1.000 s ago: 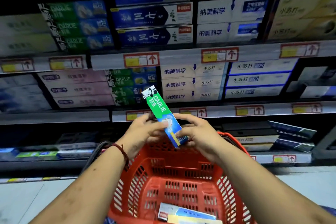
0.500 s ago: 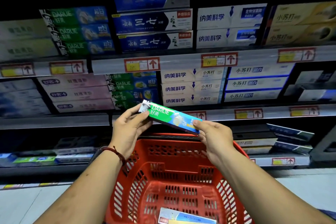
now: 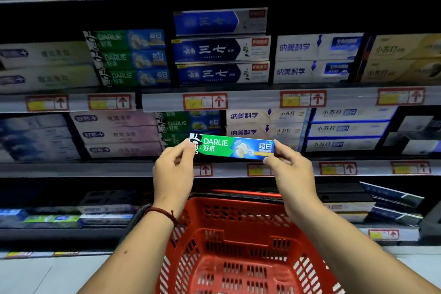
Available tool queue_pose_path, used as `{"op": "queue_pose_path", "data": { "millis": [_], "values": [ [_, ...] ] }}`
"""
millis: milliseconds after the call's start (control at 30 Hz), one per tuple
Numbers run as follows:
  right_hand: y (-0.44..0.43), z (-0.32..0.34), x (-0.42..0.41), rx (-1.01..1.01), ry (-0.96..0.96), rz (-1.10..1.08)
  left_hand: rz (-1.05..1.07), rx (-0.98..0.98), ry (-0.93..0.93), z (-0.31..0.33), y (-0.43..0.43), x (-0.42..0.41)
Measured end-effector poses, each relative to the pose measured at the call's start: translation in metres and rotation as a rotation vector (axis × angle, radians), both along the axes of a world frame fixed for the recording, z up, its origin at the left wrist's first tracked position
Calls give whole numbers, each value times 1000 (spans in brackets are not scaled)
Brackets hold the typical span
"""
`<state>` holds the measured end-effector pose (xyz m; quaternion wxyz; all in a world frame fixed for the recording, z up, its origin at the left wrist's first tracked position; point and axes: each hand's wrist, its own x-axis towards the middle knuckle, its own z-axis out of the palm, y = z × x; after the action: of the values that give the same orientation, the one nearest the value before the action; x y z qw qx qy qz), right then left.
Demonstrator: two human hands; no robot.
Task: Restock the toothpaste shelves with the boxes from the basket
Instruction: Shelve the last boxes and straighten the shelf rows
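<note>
A green and blue Darlie toothpaste box is held level between both hands, in front of the middle shelf. My left hand pinches its left end and my right hand pinches its right end. Just behind the box, a stack of matching Darlie boxes lies on the middle shelf. Another Darlie stack sits one shelf higher to the left. The red plastic basket hangs below my arms; its floor is cut off at the frame's bottom edge.
Shelves hold rows of toothpaste boxes: blue ones, white ones, yellow ones, pink ones. Price-tag rails run along each shelf edge. Dark and blue boxes lie on the low shelf at right.
Both hands have turned the box from tilted to level and lifted it from the basket up to the middle shelf. The camera has tilted upward, hiding the boxes in the basket.
</note>
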<state>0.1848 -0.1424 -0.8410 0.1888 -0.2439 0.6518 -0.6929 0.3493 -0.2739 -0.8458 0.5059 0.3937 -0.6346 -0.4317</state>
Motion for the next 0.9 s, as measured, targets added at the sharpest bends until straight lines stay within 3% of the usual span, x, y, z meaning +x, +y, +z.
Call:
{"op": "queue_pose_path", "data": {
  "millis": [233,900],
  "values": [
    [-31,55,27,-5,258,26,80,-76,23,57,-33,32],
    [-189,210,75,-82,460,214,206,-245,25,188,-190,95]
  ]
}}
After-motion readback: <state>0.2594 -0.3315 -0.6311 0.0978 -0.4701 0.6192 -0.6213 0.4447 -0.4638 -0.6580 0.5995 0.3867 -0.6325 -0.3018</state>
